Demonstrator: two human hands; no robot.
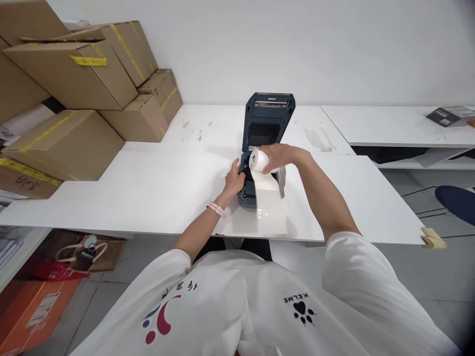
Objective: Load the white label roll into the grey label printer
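Observation:
A dark label printer (269, 114) stands on the white table with its lid raised. My right hand (279, 155) is wrapped round a white label roll (257, 160) just over the printer's lower body. From the roll a strip of label paper (267, 195) hangs down in front of the printer and onto the tabletop. At the printer's left side, my left hand (234, 179) grips the edge of the lower body, its thumb reaching over the inside. The roll and my right hand hide much of the compartment.
Cardboard boxes (74, 74) with yellow tape are stacked on the left of the table (178, 198). A dark box (447, 116) lies on the shelf unit at right, near a blue stool (458, 202). Foam padding (433, 238) covers the table's right front corner.

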